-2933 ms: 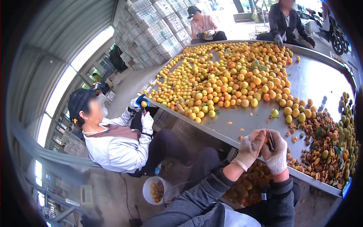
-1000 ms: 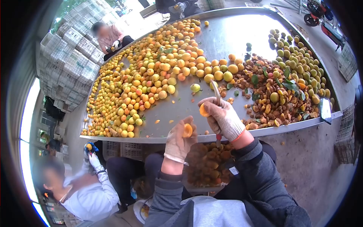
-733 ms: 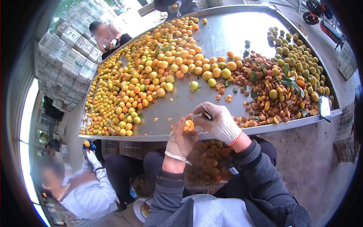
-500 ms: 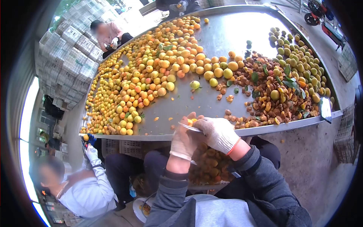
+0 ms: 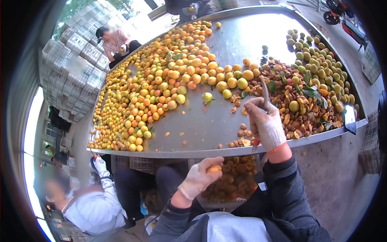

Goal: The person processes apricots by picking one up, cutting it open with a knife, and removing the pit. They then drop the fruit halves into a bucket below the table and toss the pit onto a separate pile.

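My left hand (image 5: 200, 176), in a pale glove with bare fingertips, holds an orange piece of fruit (image 5: 214, 168) over a crate of cut fruit (image 5: 232, 183) below the table's near edge. Higher up and to the right, my right hand (image 5: 266, 123), gloved too, is closed round a knife (image 5: 265, 90) whose curved blade points up. Beyond it lies a heap of brown pits and fruit scraps with leaves (image 5: 278, 88). Whole yellow-orange fruit (image 5: 161, 80) covers the left part of the metal table (image 5: 189, 121).
Greener fruit (image 5: 322, 68) lies along the table's right side, with a phone (image 5: 349, 119) on the near right rim. A co-worker (image 5: 90, 205) sits at the lower left; others are at the far edge and upper left. Crates (image 5: 72, 68) are stacked behind.
My hands have moved apart. The right hand rose to the right with the knife, and the left dropped lower with the fruit piece. The view has shifted slightly.
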Available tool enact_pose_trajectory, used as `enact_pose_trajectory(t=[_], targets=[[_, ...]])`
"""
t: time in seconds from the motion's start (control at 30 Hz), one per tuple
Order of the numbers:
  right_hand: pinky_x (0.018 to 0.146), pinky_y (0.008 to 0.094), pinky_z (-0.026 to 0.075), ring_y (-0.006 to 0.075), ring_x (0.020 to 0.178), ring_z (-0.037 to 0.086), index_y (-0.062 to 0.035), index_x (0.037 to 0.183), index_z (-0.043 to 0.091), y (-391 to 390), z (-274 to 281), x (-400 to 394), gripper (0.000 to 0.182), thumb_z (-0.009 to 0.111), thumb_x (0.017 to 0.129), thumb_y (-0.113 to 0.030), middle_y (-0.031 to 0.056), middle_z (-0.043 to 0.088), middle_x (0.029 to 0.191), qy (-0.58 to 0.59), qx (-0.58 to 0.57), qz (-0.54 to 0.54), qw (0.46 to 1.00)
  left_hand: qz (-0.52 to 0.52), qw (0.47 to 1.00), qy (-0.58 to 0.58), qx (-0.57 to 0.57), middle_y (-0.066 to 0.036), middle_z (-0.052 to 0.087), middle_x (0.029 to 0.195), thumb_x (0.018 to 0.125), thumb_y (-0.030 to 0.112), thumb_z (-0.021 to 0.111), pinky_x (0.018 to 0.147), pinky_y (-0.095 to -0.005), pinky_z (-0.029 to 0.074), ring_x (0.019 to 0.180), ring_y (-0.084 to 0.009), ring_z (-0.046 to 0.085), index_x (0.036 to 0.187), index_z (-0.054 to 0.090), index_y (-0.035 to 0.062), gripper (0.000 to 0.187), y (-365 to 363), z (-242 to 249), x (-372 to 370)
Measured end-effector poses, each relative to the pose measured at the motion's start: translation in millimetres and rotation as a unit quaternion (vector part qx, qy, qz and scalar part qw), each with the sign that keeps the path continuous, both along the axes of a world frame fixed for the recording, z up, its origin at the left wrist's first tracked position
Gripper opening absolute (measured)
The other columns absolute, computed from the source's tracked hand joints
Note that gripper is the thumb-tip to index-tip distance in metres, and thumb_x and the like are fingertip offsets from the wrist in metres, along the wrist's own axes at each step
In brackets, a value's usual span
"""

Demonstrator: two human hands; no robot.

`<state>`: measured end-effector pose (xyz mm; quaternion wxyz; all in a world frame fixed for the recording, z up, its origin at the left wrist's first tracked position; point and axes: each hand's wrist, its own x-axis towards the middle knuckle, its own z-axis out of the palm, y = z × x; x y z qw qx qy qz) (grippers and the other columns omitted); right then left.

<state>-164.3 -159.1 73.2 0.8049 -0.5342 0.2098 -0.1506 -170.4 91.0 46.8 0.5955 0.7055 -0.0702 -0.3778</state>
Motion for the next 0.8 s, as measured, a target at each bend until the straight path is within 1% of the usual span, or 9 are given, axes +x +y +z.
enact_pose_trajectory(t=[0.07,0.13,0.2,0.3,0.47,0.6,0.7,0.73,0.8], targets=[[0.034,0.0204,0.024,0.0030,0.038,0.036,-0.0043,0.100,0.060,-22,-1,2,0.017,0.062,0.089,-0.018,-0.0054,0.044,0.054,-0.032,0.018,-0.022,0.999,-0.010,0.931,-0.339,0.137,-0.011,0.061,0.116,0.085,0.015,0.068,0.084,-0.0251,0.050,0.095,-0.0171,0.062,0.121,0.057,0.0029,0.040,-1,5,5],[0.033,0.0212,0.024,0.0040,0.038,0.033,-0.0049,0.109,0.056,-43,-1,7,0.025,0.059,0.093,-0.023,-0.0056,0.041,0.055,-0.159,0.215,-0.078,0.961,0.288,0.944,0.024,-0.161,-0.010,0.061,0.116,0.083,0.007,0.068,0.089,-0.0277,0.048,0.098,-0.0172,0.060,0.121,0.057,-0.0027,0.041,2,-7,56],[0.033,0.0222,0.025,0.0051,0.039,0.033,-0.0078,0.108,0.056,-54,-12,12,0.024,0.056,0.095,-0.028,-0.0055,0.038,0.056,-0.243,0.435,-0.079,0.863,0.280,0.950,-0.108,-0.084,-0.011,0.063,0.112,0.084,0.005,0.065,0.087,-0.0279,0.049,0.096,-0.0171,0.061,0.117,0.059,-0.0049,0.035,-22,9,93],[0.035,0.0213,0.023,0.0056,0.039,0.032,-0.0046,0.109,0.054,-19,-3,7,0.024,0.056,0.094,-0.023,-0.0037,0.037,0.058,0.018,0.316,-0.058,0.947,0.224,0.928,-0.292,0.055,-0.009,0.066,0.104,0.085,0.005,0.063,0.085,-0.0259,0.049,0.093,-0.0129,0.061,0.111,0.063,-0.0029,0.028,-62,-14,144],[0.036,0.0209,0.021,0.0051,0.039,0.029,0.0007,0.114,0.051,-15,18,-5,0.026,0.051,0.092,-0.012,-0.0031,0.037,0.057,-0.010,0.199,-0.047,0.979,0.116,0.903,-0.371,0.183,-0.011,0.068,0.105,0.087,0.022,0.061,0.086,-0.0286,0.049,0.093,-0.0199,0.065,0.112,0.065,0.0032,0.031,-141,-44,210],[0.036,0.0202,0.024,0.0052,0.039,0.031,0.0013,0.115,0.053,-25,20,-6,0.027,0.052,0.090,-0.009,-0.0025,0.040,0.057,-0.001,0.175,-0.058,0.983,0.006,0.746,-0.447,0.494,-0.014,0.067,0.109,0.084,0.041,0.062,0.089,-0.0372,0.049,0.100,-0.0288,0.064,0.127,0.056,0.0127,0.052,-178,-75,244],[0.035,0.0200,0.026,0.0053,0.039,0.034,0.0012,0.115,0.053,-23,19,-5,0.028,0.053,0.090,-0.009,-0.0018,0.044,0.057,-0.005,0.155,-0.016,0.988,-0.014,0.825,-0.346,0.446,-0.014,0.067,0.110,0.082,0.041,0.064,0.089,-0.0358,0.049,0.101,-0.0283,0.063,0.126,0.056,0.0088,0.055,-187,-42,232],[0.039,0.0186,0.030,0.0036,0.044,0.040,-0.0013,0.111,0.058,-22,18,-5,0.024,0.056,0.089,-0.010,-0.0025,0.050,0.062,-0.008,0.153,-0.020,0.988,-0.018,0.836,-0.391,0.384,-0.014,0.067,0.106,0.077,0.035,0.071,0.083,-0.0332,0.051,0.096,-0.0239,0.065,0.125,0.056,0.0053,0.058,-175,-58,240],[0.049,0.0174,0.038,0.0026,0.056,0.050,-0.0031,0.105,0.064,-22,18,-6,0.019,0.060,0.088,-0.010,-0.0017,0.060,0.074,0.017,0.122,0.000,0.992,0.071,0.949,-0.263,0.159,-0.011,0.066,0.104,0.077,0.012,0.072,0.078,-0.0292,0.052,0.095,-0.0194,0.065,0.129,0.053,0.0060,0.056,-163,-41,222]])
